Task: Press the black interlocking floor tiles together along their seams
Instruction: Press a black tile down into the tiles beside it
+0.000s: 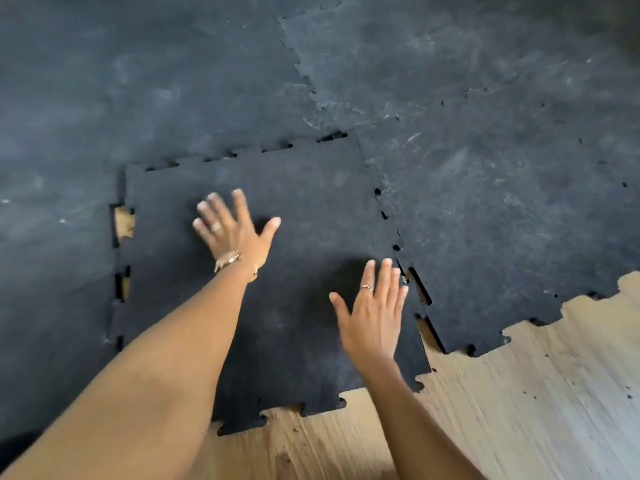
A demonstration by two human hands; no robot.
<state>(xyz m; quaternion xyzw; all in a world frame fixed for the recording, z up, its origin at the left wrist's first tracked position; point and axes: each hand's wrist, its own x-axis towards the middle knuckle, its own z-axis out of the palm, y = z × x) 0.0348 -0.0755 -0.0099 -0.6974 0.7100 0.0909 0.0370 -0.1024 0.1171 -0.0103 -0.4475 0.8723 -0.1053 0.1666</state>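
Black tiles (311,237), gapped seams, wooden floor (519,393)

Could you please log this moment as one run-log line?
left hand flat on loose tile | right hand open near right seam | seams gapped

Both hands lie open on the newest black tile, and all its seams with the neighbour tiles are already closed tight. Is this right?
Not quite. In the head view the seams are not all closed: wood floor shows through gaps on the left and on the right seam. The left hand and right hand are open on or just over the newest black tile.
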